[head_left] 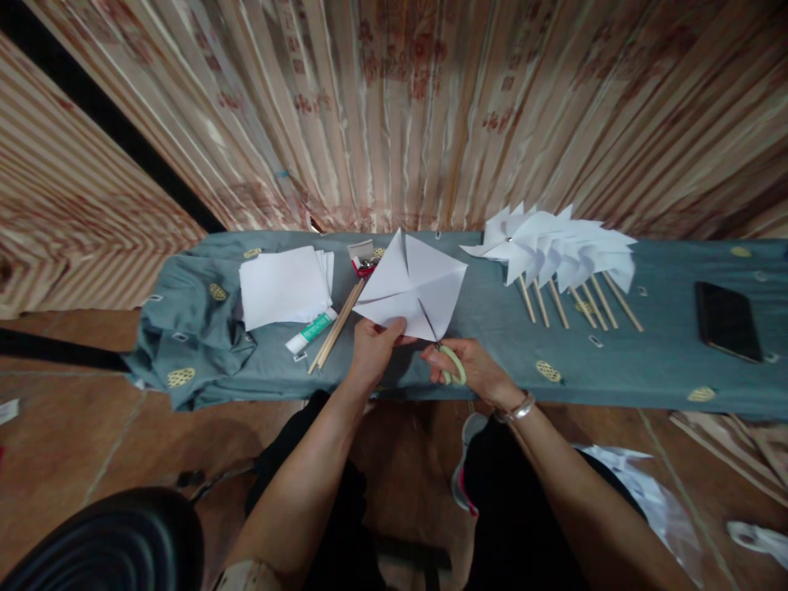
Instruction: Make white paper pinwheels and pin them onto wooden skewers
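A white paper square (434, 275) with slits running in from its corners is held up over the cloth-covered bench. My left hand (374, 349) pinches its lower edge, thumb on top. In my right hand (471, 365) are scissors (454, 365) with pale green handles, my fingers in the loops. Their blades lie along the paper's lower right corner, pointing toward its centre. Left of the paper are wooden sticks (337, 327), a small open box of metal pieces (364, 261) and a green-and-white glue stick (312, 330).
A stack of white paper (286, 286) lies at the left of the bench (492, 328). Several paper pinwheels (560, 246) on sticks overlap at the right, with a black phone (728, 320) beyond them. A round black stool (104, 546) stands at lower left; a curtain (394, 123) hangs behind.
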Available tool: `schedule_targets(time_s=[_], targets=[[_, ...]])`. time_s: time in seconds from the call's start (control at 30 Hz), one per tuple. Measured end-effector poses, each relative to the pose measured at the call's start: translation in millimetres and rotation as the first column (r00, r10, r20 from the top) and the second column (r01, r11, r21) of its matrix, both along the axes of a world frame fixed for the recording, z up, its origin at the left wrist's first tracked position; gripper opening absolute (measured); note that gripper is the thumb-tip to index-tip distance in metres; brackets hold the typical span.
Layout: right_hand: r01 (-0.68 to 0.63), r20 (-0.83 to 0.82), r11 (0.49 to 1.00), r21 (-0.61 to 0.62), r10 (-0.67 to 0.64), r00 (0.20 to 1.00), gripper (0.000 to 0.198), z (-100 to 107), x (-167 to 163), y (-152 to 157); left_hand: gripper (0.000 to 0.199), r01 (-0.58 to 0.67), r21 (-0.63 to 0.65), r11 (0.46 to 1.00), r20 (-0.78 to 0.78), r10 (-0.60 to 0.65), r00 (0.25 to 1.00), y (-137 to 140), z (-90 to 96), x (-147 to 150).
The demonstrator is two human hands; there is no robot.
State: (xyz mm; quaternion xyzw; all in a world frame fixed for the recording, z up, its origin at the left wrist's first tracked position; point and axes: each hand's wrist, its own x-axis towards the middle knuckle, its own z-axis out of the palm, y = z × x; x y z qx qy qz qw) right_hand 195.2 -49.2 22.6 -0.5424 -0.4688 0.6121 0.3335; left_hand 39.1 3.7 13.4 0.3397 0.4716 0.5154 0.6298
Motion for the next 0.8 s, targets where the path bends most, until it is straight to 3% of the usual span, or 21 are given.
schedule_targets(time_s=[0.8], targets=[[0.021, -0.005, 0.998, -0.06, -0.022, 1.0, 0.048, 3.2, 4.9, 2.6, 0.034, 0.041, -0.024, 0.999, 0.044, -0.04, 0.998, -2.2, 1.4, 1.1]])
